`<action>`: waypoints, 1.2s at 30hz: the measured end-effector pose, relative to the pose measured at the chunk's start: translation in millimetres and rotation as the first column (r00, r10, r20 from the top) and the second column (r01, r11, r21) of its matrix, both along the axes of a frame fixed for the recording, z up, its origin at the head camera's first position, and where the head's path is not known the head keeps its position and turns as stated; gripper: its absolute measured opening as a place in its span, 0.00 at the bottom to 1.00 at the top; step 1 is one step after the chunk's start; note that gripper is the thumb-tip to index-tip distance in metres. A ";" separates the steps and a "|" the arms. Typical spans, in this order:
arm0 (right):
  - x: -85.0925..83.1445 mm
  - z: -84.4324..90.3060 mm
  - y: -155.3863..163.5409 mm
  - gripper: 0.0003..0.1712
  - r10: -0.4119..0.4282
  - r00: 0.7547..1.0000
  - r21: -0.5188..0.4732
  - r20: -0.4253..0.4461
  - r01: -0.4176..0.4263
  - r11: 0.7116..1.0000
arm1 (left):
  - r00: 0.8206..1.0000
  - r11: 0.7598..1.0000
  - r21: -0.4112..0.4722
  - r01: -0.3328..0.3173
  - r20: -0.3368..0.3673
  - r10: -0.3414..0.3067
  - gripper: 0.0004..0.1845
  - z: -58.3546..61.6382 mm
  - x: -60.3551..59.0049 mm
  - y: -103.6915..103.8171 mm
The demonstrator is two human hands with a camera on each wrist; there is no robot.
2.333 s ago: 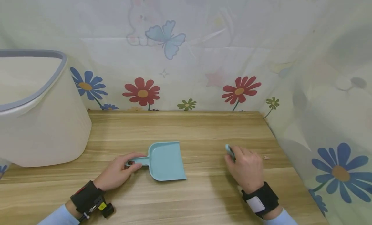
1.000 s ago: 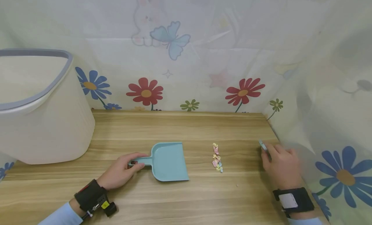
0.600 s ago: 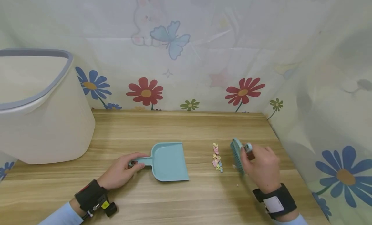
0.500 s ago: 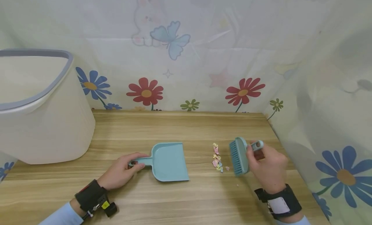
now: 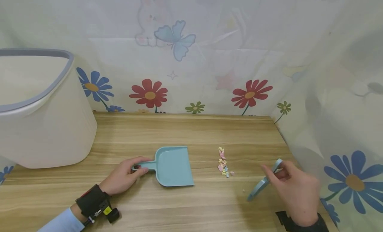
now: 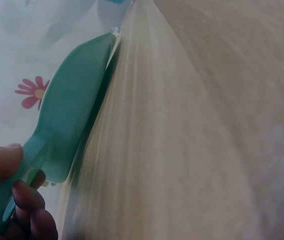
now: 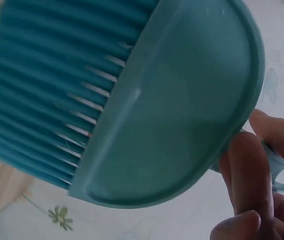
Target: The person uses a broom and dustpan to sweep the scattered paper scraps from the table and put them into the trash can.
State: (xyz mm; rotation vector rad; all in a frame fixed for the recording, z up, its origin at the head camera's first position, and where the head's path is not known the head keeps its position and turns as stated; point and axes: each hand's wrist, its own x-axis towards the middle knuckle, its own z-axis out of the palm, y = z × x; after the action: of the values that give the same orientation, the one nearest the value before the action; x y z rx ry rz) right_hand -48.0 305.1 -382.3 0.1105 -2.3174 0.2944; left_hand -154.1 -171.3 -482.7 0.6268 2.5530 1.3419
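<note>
My left hand [image 5: 124, 177] grips the handle of a light-blue dustpan [image 5: 174, 166], which lies on the table with its wide edge facing right. In the left wrist view the dustpan [image 6: 76, 95] shows from the side, thumb and fingers around its handle. My right hand [image 5: 296, 188] holds a small blue hand brush [image 5: 261, 187] by its handle, tilted, at the right of the table. The right wrist view shows the brush's bristles [image 7: 56, 80] and head up close. Between dustpan and brush, a narrow row of pastel paper scraps [image 5: 222, 162] lies on the wood, touching neither.
A white bin [image 5: 60, 125] with a grey rim stands at the left, its top open. One tiny scrap [image 5: 243, 190] lies apart near the brush. A flower-printed sheet [image 5: 203, 59] hangs behind the wooden table [image 5: 179, 208] and along its right side.
My right hand swept the brush leftward, then drew it back right and nearer to me, turning it. Scraps came into view in a row, and a pink one joined its lower end. The dustpan stays put.
</note>
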 end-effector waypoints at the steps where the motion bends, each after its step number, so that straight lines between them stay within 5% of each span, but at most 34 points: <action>1: -1.7 -1.4 -2.4 0.19 -0.005 1.000 0.016 0.013 0.005 1.000 | 1.000 1.000 -0.001 0.001 -0.001 -0.001 0.20 -0.4 0.0 -0.5; 14: -63.2 -13.9 -50.0 0.20 0.112 0.993 -0.030 0.028 -0.111 0.993 | 1.000 1.000 0.010 0.010 0.028 -0.010 0.20 0.3 0.5 -0.5; 23: -103.8 -15.8 -65.1 0.22 0.130 0.985 -0.043 0.115 -0.126 0.991 | 0.999 1.000 0.018 0.013 0.029 -0.014 0.18 1.9 -0.3 0.6; 36: -124.7 -12.3 -86.5 0.19 0.243 0.949 -0.081 0.203 -0.231 0.970 | 0.999 1.000 0.031 0.008 0.033 -0.009 0.19 2.5 -0.2 -1.9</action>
State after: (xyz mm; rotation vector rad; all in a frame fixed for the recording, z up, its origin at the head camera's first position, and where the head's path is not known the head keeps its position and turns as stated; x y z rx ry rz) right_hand -172.7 218.6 -394.6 0.3468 -2.5069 0.5147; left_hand -154.3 -173.1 -480.2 0.6146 2.5059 1.3793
